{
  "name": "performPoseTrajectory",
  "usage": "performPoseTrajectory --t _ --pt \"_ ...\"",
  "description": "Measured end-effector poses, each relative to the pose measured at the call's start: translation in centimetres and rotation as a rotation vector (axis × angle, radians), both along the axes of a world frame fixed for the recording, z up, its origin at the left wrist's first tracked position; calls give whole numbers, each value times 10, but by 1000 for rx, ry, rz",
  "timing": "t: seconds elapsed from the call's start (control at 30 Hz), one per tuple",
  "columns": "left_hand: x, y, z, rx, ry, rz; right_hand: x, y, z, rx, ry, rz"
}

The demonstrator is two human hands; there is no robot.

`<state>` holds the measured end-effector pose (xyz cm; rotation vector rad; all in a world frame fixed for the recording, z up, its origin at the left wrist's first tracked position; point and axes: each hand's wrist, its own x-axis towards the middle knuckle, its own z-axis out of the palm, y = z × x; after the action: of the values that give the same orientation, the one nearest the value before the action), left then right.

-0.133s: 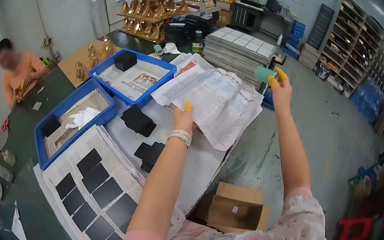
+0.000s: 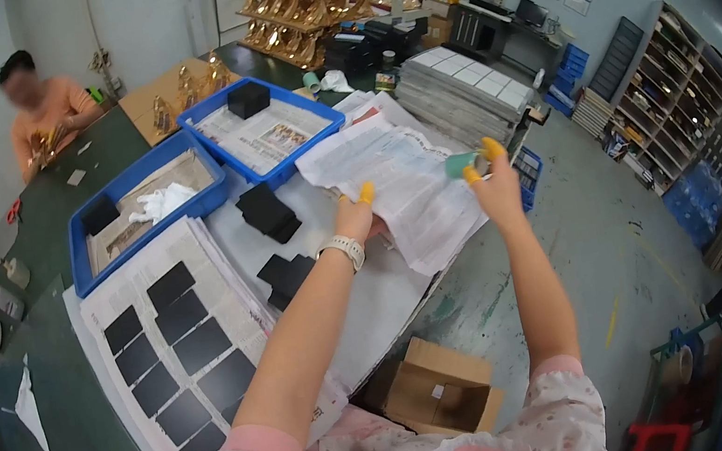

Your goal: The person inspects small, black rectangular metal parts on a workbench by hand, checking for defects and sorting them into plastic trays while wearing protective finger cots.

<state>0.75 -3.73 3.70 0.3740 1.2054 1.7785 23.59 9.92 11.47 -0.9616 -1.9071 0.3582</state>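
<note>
My left hand (image 2: 356, 219), with a yellow finger cot on the thumb, is closed on the near left edge of some crumpled newspaper sheets (image 2: 410, 208). Its other fingers go out of sight under the paper. A small pale green roll (image 2: 459, 165), which looks like tape, is pinched in my right hand (image 2: 496, 185) over the paper's right side. Yellow cots cover two of that hand's fingertips. Left of the newspaper, two stacks of black cards (image 2: 268, 214) lie on a white surface (image 2: 222, 212). More black cards (image 2: 155, 390) lie in rows on a newspaper pile at the left.
Two blue trays (image 2: 219, 194) stand beyond the cards, one holding a white glove (image 2: 164, 201). A stack of grey boards (image 2: 453, 88) rises at the back right. An open cardboard box (image 2: 443, 387) sits below the table edge. A co-worker (image 2: 51, 114) sits at the far left.
My right hand has moved left and slightly down with the green roll, from beside the newspaper to over its right side. My left hand keeps hold of the paper. The whole view has shifted slightly.
</note>
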Motion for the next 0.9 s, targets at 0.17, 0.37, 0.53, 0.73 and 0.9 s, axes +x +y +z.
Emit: performPoseTrajectory --t 0.17,0.37,0.53,0.73,0.9 --pt "-20 -74 53 -350 509 -181 -37 17 -50 80 -595 36" --pt "-69 -257 86 -150 989 -157 -54 18 -64 53 -538 116" --pt "-72 -423 90 -497 1417 56 -34 6 -52 203 -438 101" --pt "-19 -538 43 -740 1526 290 -151 -226 -20 189 -338 776" --pt "33 -577 15 -777 1557 332 -169 -349 -14 424 -417 1257"
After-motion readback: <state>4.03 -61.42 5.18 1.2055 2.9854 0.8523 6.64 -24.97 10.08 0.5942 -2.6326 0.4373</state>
